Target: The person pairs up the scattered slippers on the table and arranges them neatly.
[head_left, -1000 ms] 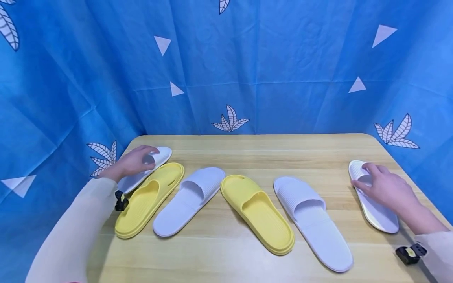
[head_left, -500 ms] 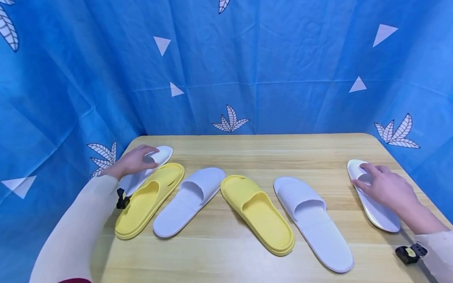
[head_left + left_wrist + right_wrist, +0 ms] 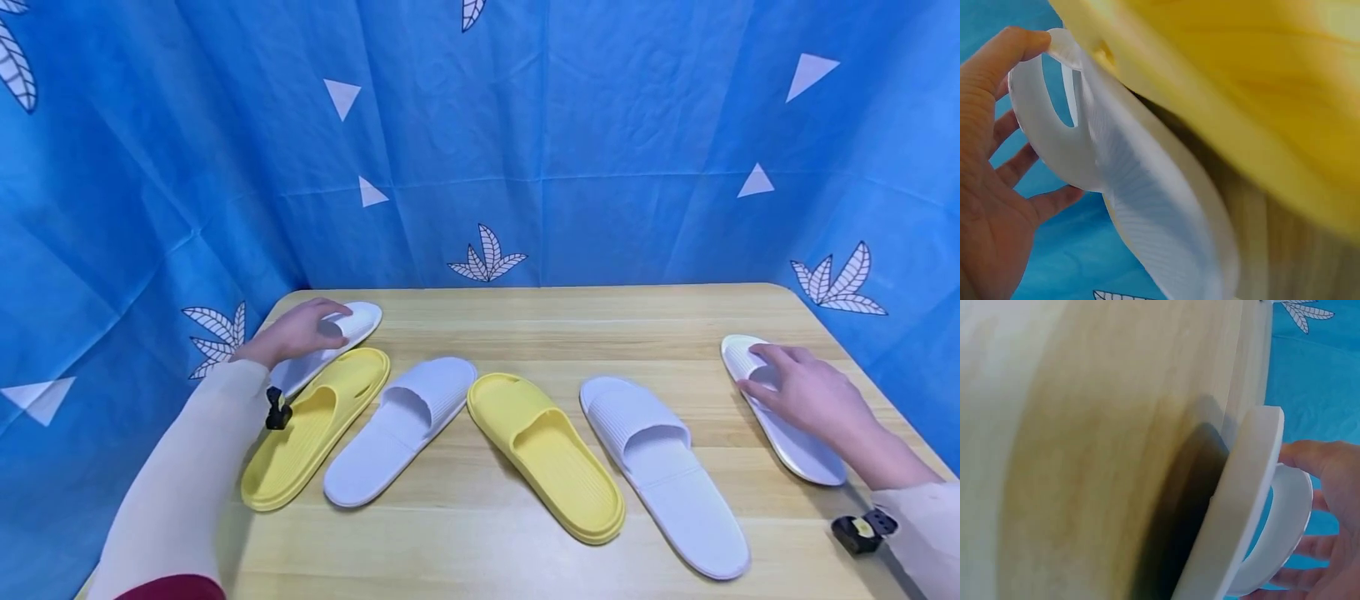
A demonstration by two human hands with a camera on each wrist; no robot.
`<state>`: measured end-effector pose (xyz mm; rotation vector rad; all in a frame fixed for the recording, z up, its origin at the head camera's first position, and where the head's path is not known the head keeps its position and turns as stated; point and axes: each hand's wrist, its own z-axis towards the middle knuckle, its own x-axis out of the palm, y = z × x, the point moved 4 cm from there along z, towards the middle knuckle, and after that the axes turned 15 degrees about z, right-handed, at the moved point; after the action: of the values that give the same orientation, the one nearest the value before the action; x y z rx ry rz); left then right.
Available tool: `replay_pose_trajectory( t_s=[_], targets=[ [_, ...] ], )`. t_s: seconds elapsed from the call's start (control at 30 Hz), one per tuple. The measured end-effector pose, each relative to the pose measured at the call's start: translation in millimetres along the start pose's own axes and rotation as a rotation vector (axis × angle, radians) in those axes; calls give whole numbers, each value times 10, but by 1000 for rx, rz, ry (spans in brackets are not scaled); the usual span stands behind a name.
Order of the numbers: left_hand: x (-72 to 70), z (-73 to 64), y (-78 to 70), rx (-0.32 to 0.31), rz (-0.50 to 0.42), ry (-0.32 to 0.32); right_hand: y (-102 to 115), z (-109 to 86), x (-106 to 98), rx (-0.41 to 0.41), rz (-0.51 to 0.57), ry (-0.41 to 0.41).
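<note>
My left hand [image 3: 302,328] grips a white slipper [image 3: 366,318] across its strap at the far left of the table. In the left wrist view the thumb lies at one edge of this slipper [image 3: 1147,181] and the fingers curl round the strap's other side. At the right, my right hand [image 3: 823,398] holds another white slipper [image 3: 808,457] by its strap, thumb on the inner edge. The right wrist view has this slipper [image 3: 1241,494] on edge to the camera, with a dark shadow on the wood beside it. My palm hides part of each strap.
Between the hands lie a yellow slipper [image 3: 288,450], a white slipper [image 3: 367,467], a second yellow slipper [image 3: 570,475] and a white slipper [image 3: 686,508]. The left yellow one is right beside the held slipper. A blue curtain [image 3: 600,125] borders the wooden table [image 3: 480,558].
The left hand has moved its white slipper right and toward the back. The right hand has shifted its slipper slightly left. The slippers between them have stayed put.
</note>
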<state>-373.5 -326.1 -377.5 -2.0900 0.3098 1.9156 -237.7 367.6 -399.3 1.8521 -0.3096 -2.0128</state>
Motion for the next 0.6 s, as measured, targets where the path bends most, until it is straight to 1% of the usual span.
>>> replay_pose_trajectory(
  t_s=[0.17, 0.23, 0.33, 0.47, 0.6],
  targets=[
    [-19, 96, -111, 33, 37, -5, 20, 34, 7, -9, 7, 12],
    [-18, 140, -147, 30, 53, 1, 26, 47, 8, -14, 10, 16],
    [-25, 213, -209, 55, 90, 4, 35, 70, 8, -20, 15, 17],
    [-54, 297, -299, 97, 136, -7, 35, 94, 13, -24, 23, 25],
    [-89, 373, -397, 124, 165, -11, 44, 108, 20, -38, 29, 26]
  ],
)
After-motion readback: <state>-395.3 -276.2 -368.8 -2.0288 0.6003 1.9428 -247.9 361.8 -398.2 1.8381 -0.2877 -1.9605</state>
